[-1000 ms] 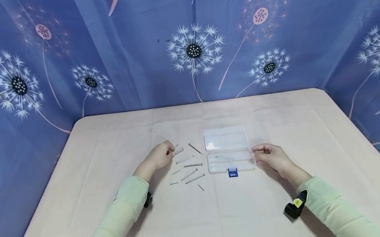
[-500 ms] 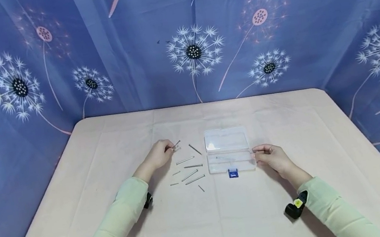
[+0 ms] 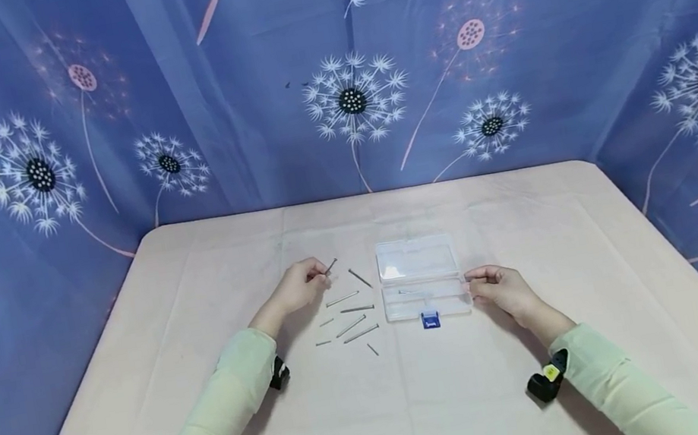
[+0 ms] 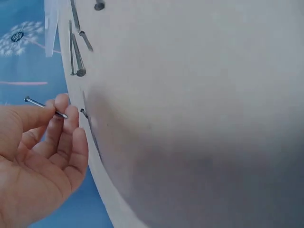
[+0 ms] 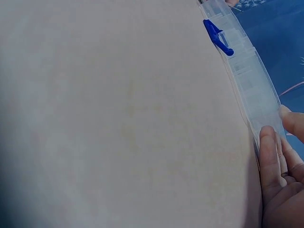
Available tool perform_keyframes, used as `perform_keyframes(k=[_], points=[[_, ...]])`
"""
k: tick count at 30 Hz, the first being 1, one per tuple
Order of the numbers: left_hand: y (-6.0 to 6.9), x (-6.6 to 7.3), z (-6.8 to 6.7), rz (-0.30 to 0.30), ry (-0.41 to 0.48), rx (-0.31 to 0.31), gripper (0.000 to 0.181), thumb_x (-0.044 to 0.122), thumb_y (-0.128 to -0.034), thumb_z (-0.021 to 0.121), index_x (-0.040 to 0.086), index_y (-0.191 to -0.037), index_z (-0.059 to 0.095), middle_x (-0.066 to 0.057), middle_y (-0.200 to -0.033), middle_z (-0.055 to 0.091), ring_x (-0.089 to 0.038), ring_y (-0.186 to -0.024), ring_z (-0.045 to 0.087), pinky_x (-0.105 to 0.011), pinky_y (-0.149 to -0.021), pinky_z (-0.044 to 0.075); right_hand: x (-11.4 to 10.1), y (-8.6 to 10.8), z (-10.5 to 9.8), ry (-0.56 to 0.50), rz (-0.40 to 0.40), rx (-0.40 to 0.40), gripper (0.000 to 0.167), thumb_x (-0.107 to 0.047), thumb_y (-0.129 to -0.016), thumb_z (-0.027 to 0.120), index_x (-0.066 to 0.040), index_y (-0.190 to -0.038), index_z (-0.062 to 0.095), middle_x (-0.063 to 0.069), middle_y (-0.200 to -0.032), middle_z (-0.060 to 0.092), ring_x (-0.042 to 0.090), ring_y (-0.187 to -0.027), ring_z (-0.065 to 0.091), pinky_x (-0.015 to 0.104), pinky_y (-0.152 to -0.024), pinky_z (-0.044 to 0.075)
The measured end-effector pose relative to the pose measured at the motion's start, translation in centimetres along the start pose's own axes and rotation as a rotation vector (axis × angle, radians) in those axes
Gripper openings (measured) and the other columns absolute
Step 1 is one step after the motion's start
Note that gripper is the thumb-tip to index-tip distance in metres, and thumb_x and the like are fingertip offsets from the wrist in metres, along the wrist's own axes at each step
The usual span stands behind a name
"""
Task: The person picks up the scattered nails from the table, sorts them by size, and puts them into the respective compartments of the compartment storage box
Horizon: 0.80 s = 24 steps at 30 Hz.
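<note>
My left hand (image 3: 297, 286) pinches a nail (image 3: 331, 266) between thumb and fingertips, left of the loose nails. In the left wrist view the held nail (image 4: 37, 102) lies across the fingertips of the left hand (image 4: 52, 147), its head up and to the left. Several nails (image 3: 357, 309) of long and short sizes lie on the table. The clear plastic box (image 3: 417, 258) stands open with its lid laid back and a nail (image 3: 406, 291) inside. My right hand (image 3: 507, 295) holds the box's right end; in the right wrist view, the thumb and fingers touch the box (image 5: 259, 92).
The table (image 3: 355, 416) has a pale cloth over it. A blue curtain (image 3: 261, 109) with dandelion prints stands behind and at both sides. The box's blue latch (image 3: 431, 320) faces the front. A small black device is on each wrist.
My left hand has picked up a nail from the back of the group and moved slightly to the right with it. The right hand stays at the box. The head view has tilted slightly.
</note>
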<state>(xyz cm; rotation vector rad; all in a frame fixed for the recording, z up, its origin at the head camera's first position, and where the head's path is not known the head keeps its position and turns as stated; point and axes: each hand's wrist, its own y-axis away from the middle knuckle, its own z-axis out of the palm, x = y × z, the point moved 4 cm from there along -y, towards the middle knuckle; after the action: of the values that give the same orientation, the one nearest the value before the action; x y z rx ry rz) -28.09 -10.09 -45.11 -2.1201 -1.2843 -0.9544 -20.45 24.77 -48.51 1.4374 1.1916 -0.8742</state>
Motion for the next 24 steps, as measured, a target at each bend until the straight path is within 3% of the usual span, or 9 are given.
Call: perform_keyframes(k=[5, 10, 17, 24], points=[[0.0, 0.6, 0.5, -0.028, 0.052, -0.034, 0.014, 0.001, -0.0921, 0.056, -0.008, -0.101, 0.060, -0.018, -0.091, 0.066, -0.017, -0.070, 0.059, -0.020, -0.064, 0.048, 0.1, 0.0, 0.0, 0.011, -0.005, -0.003, 0.045, -0.007, -0.088, 0.059, 0.016, -0.125, 0.048, -0.006, -0.086, 0.063, -0.002, -0.075, 0.059, 0.014, -0.070, 0.053], [-0.1, 1.6, 1.0, -0.059, 0.137, -0.078, 0.017, -0.001, -0.0929, 0.052, -0.009, -0.107, 0.059, -0.020, -0.094, 0.067, -0.020, -0.061, 0.060, -0.025, -0.056, 0.051, 0.2, -0.1, -0.1, 0.022, -0.002, -0.007, 0.044, -0.009, -0.088, 0.060, 0.015, -0.125, 0.050, -0.005, -0.088, 0.062, -0.002, -0.077, 0.059, 0.015, -0.072, 0.053], [-0.4, 2.9, 2.0, -0.090, 0.267, -0.130, 0.019, -0.005, -0.0916, 0.051, -0.013, -0.108, 0.057, -0.025, -0.097, 0.067, -0.030, -0.088, 0.067, -0.028, -0.077, 0.057, 0.1, -0.1, -0.2, 0.004, -0.003, -0.009, 0.045, -0.006, -0.088, 0.059, 0.015, -0.125, 0.049, -0.009, -0.085, 0.062, -0.002, -0.075, 0.060, 0.015, -0.071, 0.053], [-0.7, 4.2, 2.7, -0.104, 0.292, -0.143, 0.021, -0.009, -0.0895, 0.048, -0.014, -0.108, 0.056, -0.027, -0.100, 0.067, -0.035, -0.095, 0.066, -0.027, -0.079, 0.057, 0.1, 0.0, -0.1, -0.005, -0.001, -0.007, 0.046, -0.006, -0.087, 0.060, 0.016, -0.126, 0.048, -0.012, -0.082, 0.063, -0.002, -0.073, 0.060, 0.014, -0.071, 0.053]])
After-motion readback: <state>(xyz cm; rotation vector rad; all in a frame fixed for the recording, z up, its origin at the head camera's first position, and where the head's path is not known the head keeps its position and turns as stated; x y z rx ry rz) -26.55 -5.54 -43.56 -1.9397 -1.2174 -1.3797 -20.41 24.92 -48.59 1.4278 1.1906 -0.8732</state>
